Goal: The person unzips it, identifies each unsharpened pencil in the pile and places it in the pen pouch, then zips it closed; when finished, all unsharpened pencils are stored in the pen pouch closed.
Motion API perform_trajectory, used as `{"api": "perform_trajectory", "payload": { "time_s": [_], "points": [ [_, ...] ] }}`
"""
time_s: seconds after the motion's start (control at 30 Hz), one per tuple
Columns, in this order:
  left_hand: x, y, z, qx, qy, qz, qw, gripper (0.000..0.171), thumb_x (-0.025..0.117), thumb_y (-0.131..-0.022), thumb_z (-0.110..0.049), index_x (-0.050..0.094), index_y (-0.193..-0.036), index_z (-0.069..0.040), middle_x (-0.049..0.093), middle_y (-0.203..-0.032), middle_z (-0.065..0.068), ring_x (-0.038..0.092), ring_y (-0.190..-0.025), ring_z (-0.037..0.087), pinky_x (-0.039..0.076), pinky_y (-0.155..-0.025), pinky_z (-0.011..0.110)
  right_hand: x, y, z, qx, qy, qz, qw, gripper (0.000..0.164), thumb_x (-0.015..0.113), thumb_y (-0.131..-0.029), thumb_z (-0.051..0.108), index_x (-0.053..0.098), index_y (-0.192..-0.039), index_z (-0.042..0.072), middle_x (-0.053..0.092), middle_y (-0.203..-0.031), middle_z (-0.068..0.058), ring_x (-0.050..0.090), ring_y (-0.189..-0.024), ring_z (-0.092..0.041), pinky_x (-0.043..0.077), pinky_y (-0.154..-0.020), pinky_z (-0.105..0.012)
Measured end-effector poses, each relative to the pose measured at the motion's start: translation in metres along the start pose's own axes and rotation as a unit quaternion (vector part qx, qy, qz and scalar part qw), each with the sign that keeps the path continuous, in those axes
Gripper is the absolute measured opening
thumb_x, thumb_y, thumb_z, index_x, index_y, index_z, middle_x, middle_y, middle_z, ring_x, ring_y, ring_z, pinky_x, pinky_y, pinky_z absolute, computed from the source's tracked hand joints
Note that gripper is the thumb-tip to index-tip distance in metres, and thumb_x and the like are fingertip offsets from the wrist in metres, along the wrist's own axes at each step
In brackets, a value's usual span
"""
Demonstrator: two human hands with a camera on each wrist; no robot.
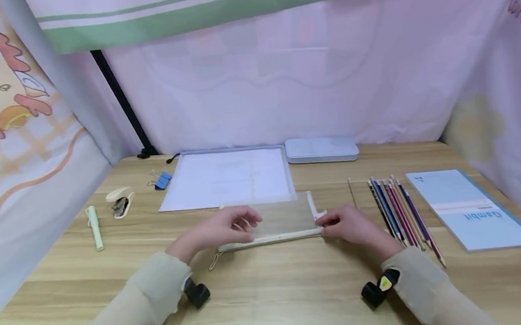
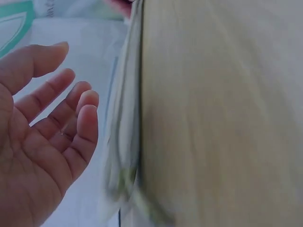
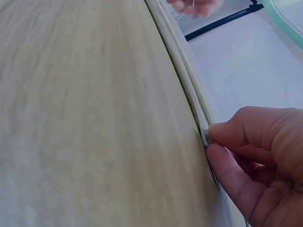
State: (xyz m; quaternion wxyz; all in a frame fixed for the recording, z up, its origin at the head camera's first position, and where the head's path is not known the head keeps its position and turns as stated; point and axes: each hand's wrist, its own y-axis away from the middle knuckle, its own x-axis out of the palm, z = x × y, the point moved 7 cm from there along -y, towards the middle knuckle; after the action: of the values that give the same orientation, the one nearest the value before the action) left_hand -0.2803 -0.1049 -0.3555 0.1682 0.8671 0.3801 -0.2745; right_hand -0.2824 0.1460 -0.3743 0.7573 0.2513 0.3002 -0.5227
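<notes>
A clear zip pouch (image 1: 283,219) with a cream zipper edge (image 1: 271,239) lies at the middle of the table. At its right end my right hand (image 1: 350,225) pinches the zipper corner between thumb and forefinger, as the right wrist view confirms. My left hand (image 1: 222,229) hovers over the pouch's left end; in the left wrist view its fingers (image 2: 87,123) are loosely bent and hold nothing. A thin cord loop (image 1: 215,259) hangs from the zipper's left end. Part of the pouch's right side is hidden by my right hand.
Behind the pouch lie a white sheet in a clear zip folder (image 1: 229,177) and a pale case (image 1: 322,150). On the left are a blue binder clip (image 1: 163,181), stapler (image 1: 121,201) and green pen (image 1: 95,229); on the right, several pencils (image 1: 402,212) and a blue notebook (image 1: 471,209).
</notes>
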Motion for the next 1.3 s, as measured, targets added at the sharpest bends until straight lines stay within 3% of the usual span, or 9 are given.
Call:
{"api": "perform_trajectory", "payload": {
  "time_s": [0.2, 0.33, 0.43, 0.6, 0.8, 0.93, 1.07, 1.2, 1.3],
  "points": [
    [0.020, -0.022, 0.002, -0.033, -0.039, 0.060, 0.9969, 0.046, 0.075, -0.074, -0.010, 0.057, -0.115, -0.011, 0.055, -0.099, 0.004, 0.052, -0.084, 0.014, 0.047, -0.077, 0.027, 0.002, -0.002, -0.002, 0.013, -0.012, -0.001, 1.000, 0.024, 0.069, -0.079, 0.013, 0.071, -0.102, 0.011, 0.067, -0.106, -0.008, 0.058, -0.096, -0.020, 0.048, -0.083, -0.038],
    [0.022, -0.024, 0.006, -0.056, -0.070, 0.063, 0.9940, 0.048, 0.076, -0.070, -0.002, 0.057, -0.112, -0.012, 0.051, -0.090, 0.004, 0.046, -0.077, 0.014, 0.043, -0.071, 0.026, 0.004, -0.002, -0.001, 0.015, -0.024, -0.003, 1.000, 0.024, 0.070, -0.078, 0.013, 0.071, -0.102, 0.011, 0.066, -0.107, -0.009, 0.059, -0.099, -0.022, 0.047, -0.086, -0.040],
    [0.020, -0.024, 0.007, -0.060, -0.068, 0.054, 0.9944, 0.043, 0.074, -0.071, 0.001, 0.059, -0.109, -0.013, 0.052, -0.087, 0.003, 0.048, -0.076, 0.014, 0.044, -0.070, 0.026, 0.004, -0.002, -0.001, 0.015, -0.029, -0.003, 0.999, 0.025, 0.070, -0.078, 0.013, 0.071, -0.103, 0.010, 0.066, -0.109, -0.010, 0.058, -0.101, -0.024, 0.046, -0.087, -0.042],
    [0.016, -0.025, 0.008, -0.039, -0.050, 0.047, 0.9969, 0.027, 0.071, -0.076, -0.003, 0.064, -0.101, -0.011, 0.055, -0.083, 0.001, 0.051, -0.075, 0.013, 0.047, -0.069, 0.026, 0.003, -0.003, -0.004, 0.041, -0.049, -0.004, 0.998, 0.026, 0.070, -0.078, 0.013, 0.070, -0.104, 0.011, 0.066, -0.109, -0.010, 0.058, -0.100, -0.023, 0.047, -0.086, -0.039],
    [0.012, -0.022, 0.008, -0.015, -0.024, 0.042, 0.9988, 0.014, 0.066, -0.083, -0.007, 0.066, -0.097, -0.009, 0.060, -0.084, 0.000, 0.054, -0.078, 0.013, 0.048, -0.071, 0.026, -0.001, -0.005, -0.006, 0.042, -0.054, 0.014, 0.998, 0.034, 0.070, -0.078, 0.015, 0.066, -0.112, 0.010, 0.063, -0.099, -0.005, 0.054, -0.086, -0.018, 0.047, -0.072, -0.030],
    [0.009, -0.016, 0.007, -0.011, -0.028, 0.012, 0.9995, 0.011, 0.062, -0.087, -0.011, 0.067, -0.097, -0.012, 0.064, -0.090, -0.002, 0.055, -0.084, 0.014, 0.048, -0.076, 0.030, -0.020, 0.004, -0.016, 0.020, -0.048, 0.016, 0.999, 0.042, 0.067, -0.082, 0.019, 0.059, -0.122, 0.008, 0.062, -0.102, -0.007, 0.055, -0.087, -0.019, 0.048, -0.071, -0.030],
    [0.004, -0.008, 0.006, -0.014, -0.031, -0.034, 0.9989, 0.014, 0.060, -0.088, -0.013, 0.067, -0.100, -0.012, 0.065, -0.096, -0.001, 0.056, -0.086, 0.013, 0.047, -0.078, 0.032, -0.060, 0.022, -0.035, 0.006, -0.022, -0.039, 0.999, 0.042, 0.063, -0.087, 0.019, 0.056, -0.124, 0.001, 0.063, -0.104, -0.014, 0.059, -0.091, -0.021, 0.050, -0.075, -0.031],
    [0.000, -0.004, 0.006, -0.035, 0.006, -0.080, 0.9962, 0.015, 0.057, -0.088, -0.010, 0.067, -0.098, -0.009, 0.062, -0.085, 0.001, 0.052, -0.072, 0.014, 0.046, -0.064, 0.029, -0.097, 0.042, -0.063, 0.041, 0.015, -0.093, 0.995, 0.042, 0.060, -0.089, 0.018, 0.054, -0.122, -0.007, 0.062, -0.107, -0.024, 0.062, -0.089, -0.025, 0.053, -0.074, -0.035],
    [-0.003, -0.002, 0.006, -0.049, 0.032, -0.119, 0.9911, 0.012, 0.056, -0.088, -0.010, 0.066, -0.093, -0.009, 0.057, -0.078, 0.002, 0.047, -0.066, 0.015, 0.043, -0.059, 0.027, -0.113, 0.053, -0.085, 0.082, 0.034, -0.106, 0.990, 0.043, 0.058, -0.090, 0.018, 0.052, -0.123, -0.009, 0.060, -0.107, -0.027, 0.063, -0.084, -0.024, 0.054, -0.070, -0.034]
  ]
}}
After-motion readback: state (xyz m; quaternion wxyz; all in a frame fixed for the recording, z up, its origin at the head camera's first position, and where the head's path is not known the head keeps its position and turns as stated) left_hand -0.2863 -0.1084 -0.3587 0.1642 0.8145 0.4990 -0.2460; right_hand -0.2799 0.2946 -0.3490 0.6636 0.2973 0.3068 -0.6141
